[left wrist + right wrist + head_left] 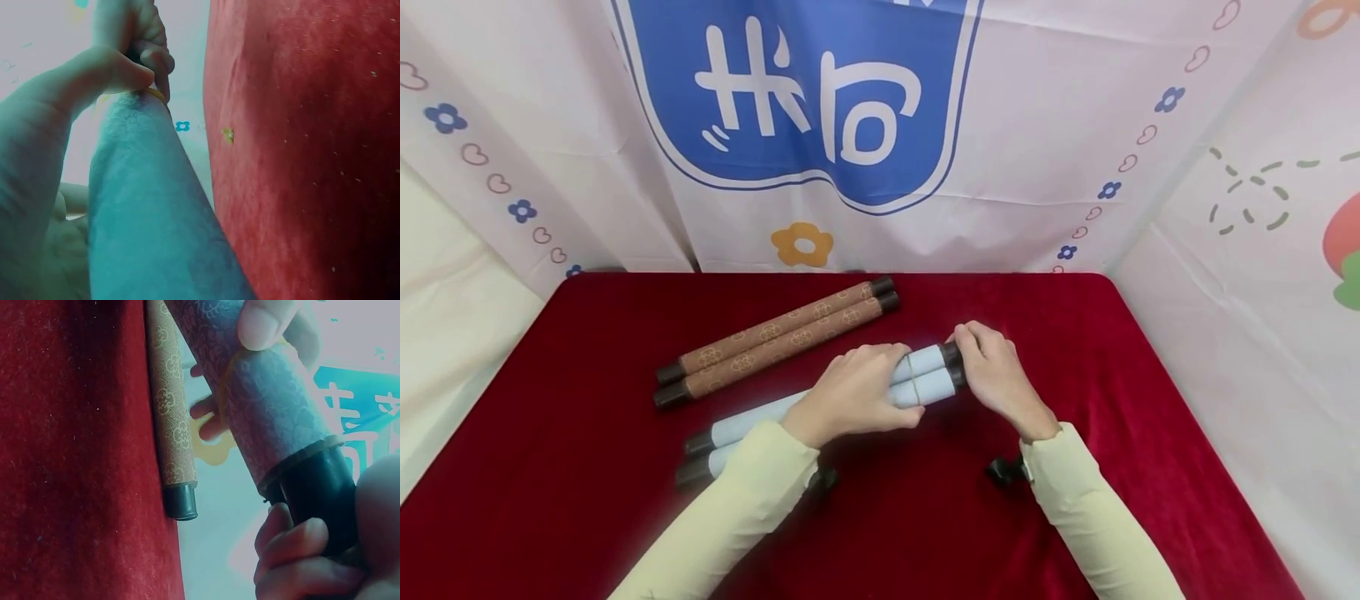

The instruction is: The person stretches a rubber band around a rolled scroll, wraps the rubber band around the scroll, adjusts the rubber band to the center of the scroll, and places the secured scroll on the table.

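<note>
Two light blue hanging scrolls [756, 414] with dark end knobs lie side by side, slanting up to the right. My left hand [848, 393] wraps over them from above, its thumb on the near side. Beside that thumb, a thin yellowish rubber band [914, 380] circles both scrolls near their right end. My right hand [1000, 379] grips the dark knobs [322, 494] at that end, fingers curled round them in the right wrist view. Seen from the left wrist, a blue patterned scroll [147, 194] runs away under the left thumb.
Behind the blue pair, two brown scrolls [782, 337] with gold flower patterns and dark knobs lie together on the red velvet tablecloth [925, 533]. A printed white curtain [1037, 100] hangs behind the table, with more cloth at both sides.
</note>
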